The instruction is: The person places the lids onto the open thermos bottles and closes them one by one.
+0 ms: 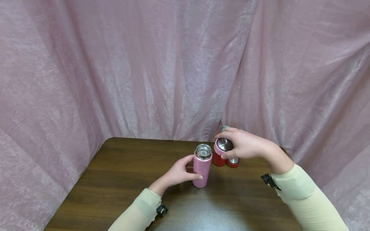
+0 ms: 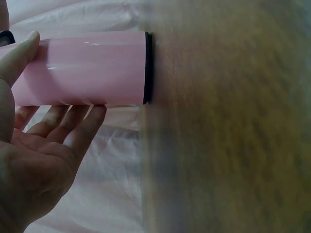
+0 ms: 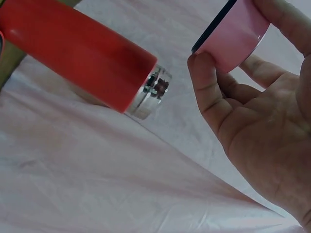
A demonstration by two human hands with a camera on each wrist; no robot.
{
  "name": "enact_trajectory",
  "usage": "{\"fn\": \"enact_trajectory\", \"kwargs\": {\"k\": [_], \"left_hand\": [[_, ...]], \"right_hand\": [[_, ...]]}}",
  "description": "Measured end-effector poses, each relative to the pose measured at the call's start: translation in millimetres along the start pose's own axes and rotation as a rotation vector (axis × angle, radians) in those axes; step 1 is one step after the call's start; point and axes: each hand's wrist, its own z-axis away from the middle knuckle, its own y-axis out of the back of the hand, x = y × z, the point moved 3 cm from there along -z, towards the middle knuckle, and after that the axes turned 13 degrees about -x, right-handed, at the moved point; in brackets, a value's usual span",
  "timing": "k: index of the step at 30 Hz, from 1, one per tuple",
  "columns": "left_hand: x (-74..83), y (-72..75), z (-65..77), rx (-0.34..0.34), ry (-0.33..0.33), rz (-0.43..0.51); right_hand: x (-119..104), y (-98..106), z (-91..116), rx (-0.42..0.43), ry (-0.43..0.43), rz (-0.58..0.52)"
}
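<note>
A pink thermos bottle (image 1: pixel 202 170) stands upright on the table with its steel mouth uncovered. My left hand (image 1: pixel 179 170) grips its side, the thumb across the front; the left wrist view shows the fingers curled round the pink body (image 2: pixel 97 68) above its black base. Up and to the right, my right hand (image 1: pixel 242 143) pinches the pink lid (image 1: pixel 218 149) by its rim, off the bottle. The lid's steel face (image 1: pixel 224 144) shows in the head view. Behind the lid stands a red thermos bottle (image 3: pixel 82 48), its steel neck bare, partly hidden by my right hand in the head view.
A red lid (image 1: pixel 233 163) lies beside the red bottle, its steel face up. The brown wooden table (image 1: pixel 130 170) runs back to a pink velvet curtain (image 1: pixel 173 70) hanging along its far edge. Dark wrist cameras (image 1: pixel 162 210) sit on both sleeves.
</note>
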Motion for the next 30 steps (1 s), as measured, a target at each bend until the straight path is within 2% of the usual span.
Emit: {"fn": "enact_trajectory", "kwargs": {"k": [13,30], "left_hand": [[-0.3,-0.3,1.4,0.003,-0.015,0.007],[-1.4,0.9,1.2,-0.007,-0.015,0.015]], "right_hand": [[-10,12,-11,-0.021,0.009,-0.021],[-21,8,-26,-0.083,0.025,-0.027]]}}
